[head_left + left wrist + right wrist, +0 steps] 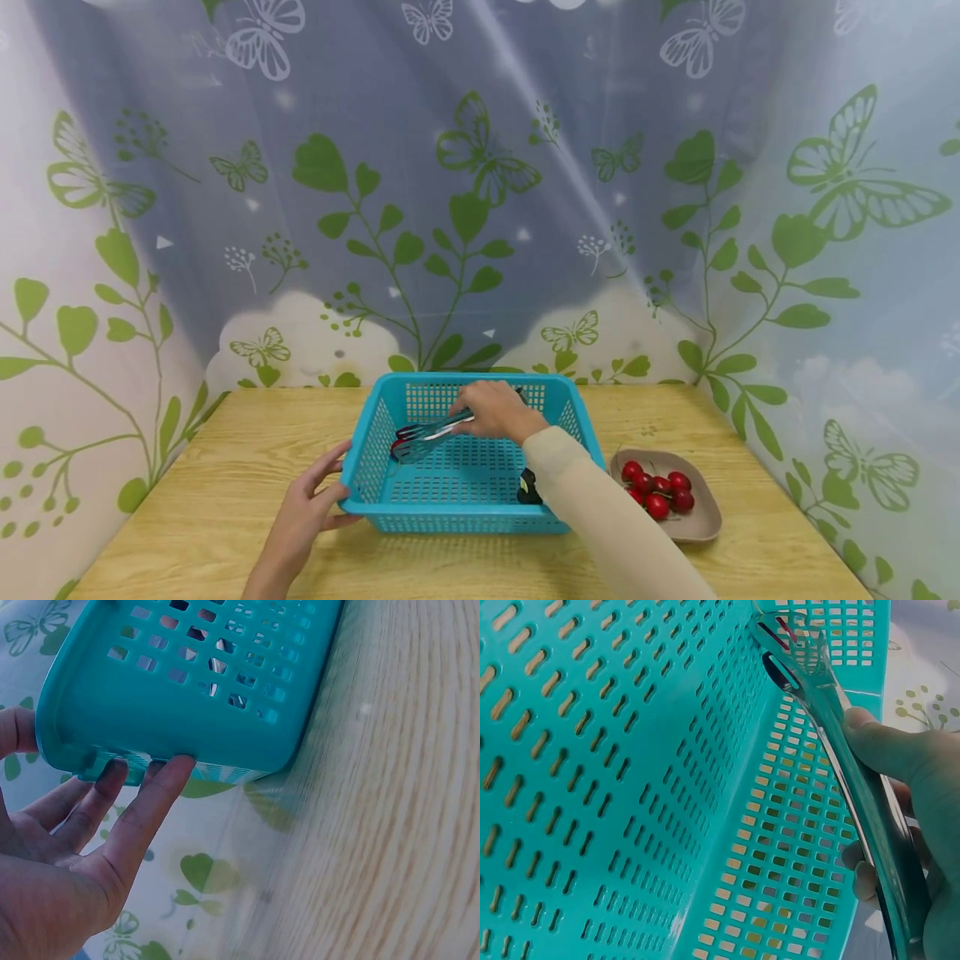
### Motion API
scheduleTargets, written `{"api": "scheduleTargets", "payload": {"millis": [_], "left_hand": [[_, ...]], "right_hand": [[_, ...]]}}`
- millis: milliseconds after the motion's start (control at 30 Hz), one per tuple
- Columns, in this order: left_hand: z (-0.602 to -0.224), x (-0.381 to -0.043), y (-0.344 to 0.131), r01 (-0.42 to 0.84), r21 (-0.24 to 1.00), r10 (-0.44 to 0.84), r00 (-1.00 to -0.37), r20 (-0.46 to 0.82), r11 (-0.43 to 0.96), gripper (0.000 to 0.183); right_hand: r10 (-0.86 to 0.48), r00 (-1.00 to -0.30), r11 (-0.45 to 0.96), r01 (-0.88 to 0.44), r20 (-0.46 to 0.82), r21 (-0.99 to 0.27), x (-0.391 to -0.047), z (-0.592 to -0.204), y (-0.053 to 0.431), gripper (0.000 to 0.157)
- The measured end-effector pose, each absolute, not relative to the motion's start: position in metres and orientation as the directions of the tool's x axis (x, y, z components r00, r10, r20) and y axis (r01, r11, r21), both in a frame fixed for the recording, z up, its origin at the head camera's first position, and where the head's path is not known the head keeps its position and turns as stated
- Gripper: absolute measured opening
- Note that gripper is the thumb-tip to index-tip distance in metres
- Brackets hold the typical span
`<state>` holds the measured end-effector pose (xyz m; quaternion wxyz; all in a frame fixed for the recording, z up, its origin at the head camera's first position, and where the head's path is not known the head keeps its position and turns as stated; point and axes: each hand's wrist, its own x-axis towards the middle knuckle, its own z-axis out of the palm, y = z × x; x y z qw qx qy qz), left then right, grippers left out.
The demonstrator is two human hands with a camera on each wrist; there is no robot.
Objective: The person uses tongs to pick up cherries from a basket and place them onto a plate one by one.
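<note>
My right hand (pixel 491 411) grips metal tongs (pixel 438 429) inside a blue plastic basket (pixel 465 511). In the right wrist view, the thumb lies along one side of the tongs (pixel 877 817) and fingers curl round the other. Something red (pixel 787 631) shows through the slots of their head, by the basket's wall; its shape is mostly hidden. At the basket's left side, my left hand (pixel 303 504) touches the rim with spread, fairly straight fingers. In the left wrist view, fingertips of the left hand (pixel 82 877) press against the basket's outer wall (pixel 150 705).
To the right of the basket, a beige plate (pixel 705 521) bears several red cherries (pixel 657 506). A small black object (pixel 528 490) lies in the basket's front right, partly behind the right forearm. A patterned curtain (pixel 480 250) hangs behind the wooden table (pixel 202 492).
</note>
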<state>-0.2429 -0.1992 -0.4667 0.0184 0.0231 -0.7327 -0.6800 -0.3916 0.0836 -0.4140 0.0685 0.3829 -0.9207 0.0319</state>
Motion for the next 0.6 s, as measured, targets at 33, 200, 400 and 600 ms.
{"api": "scheduleTargets", "payload": {"millis": [33, 200, 400, 600], "left_hand": [[-0.467, -0.243, -0.199, -0.01, 0.997, -0.059, -0.998, -0.006, 0.072, 0.066], [-0.467, -0.243, -0.199, -0.012, 0.997, -0.06, -0.998, -0.007, 0.071, 0.066], [-0.467, -0.243, -0.199, -0.008, 0.997, -0.062, -0.998, -0.003, 0.083, 0.066], [-0.467, -0.242, -0.2, -0.005, 0.996, -0.057, -0.998, -0.001, 0.085, 0.066]], "right_hand": [[-0.701, -0.697, 0.704, -0.71, 0.153, -0.009, -0.392, -0.414, 0.084, 0.031], [-0.699, -0.7, 0.707, -0.707, 0.148, -0.005, -0.391, -0.413, 0.084, 0.031], [-0.704, -0.694, 0.702, -0.712, 0.153, 0.001, -0.388, -0.407, 0.086, 0.031], [-0.704, -0.689, 0.698, -0.716, 0.171, -0.007, -0.386, -0.404, 0.091, 0.031]]}}
